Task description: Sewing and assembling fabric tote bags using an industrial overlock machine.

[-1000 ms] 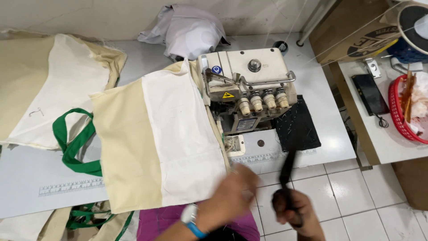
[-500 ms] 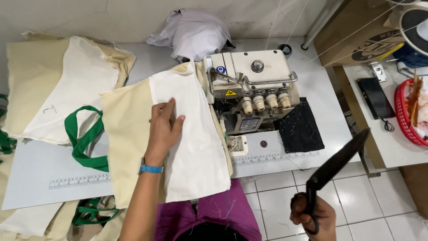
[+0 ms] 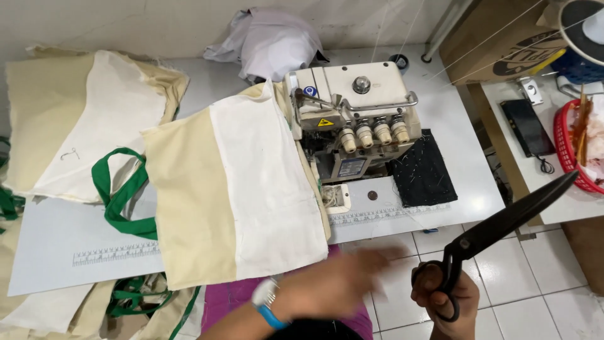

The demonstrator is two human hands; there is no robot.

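Note:
A cream and white cloth bag panel (image 3: 239, 189) lies flat on the white sewing table (image 3: 75, 236), its right edge against the overlock sewing machine (image 3: 355, 110). My left hand (image 3: 340, 283), blurred with motion, hovers off the table's near edge, below the panel, fingers apart and holding nothing. My right hand (image 3: 443, 299) grips the handles of large black scissors (image 3: 503, 226), whose shut blades point up and to the right over the tiled floor.
A stack of similar cloth bags (image 3: 82, 119) with green straps (image 3: 116, 195) lies at the left. A bundle of white cloth (image 3: 274, 41) sits behind the machine. A black mat (image 3: 423, 176) lies beside it. At the right stand a side table with a phone (image 3: 527, 126), a red basket (image 3: 572, 148) and a cardboard box (image 3: 503, 44).
My left hand has left the cloth panel and pulled back toward me past the table edge. The scissors stay raised in my right hand, tilted up to the right.

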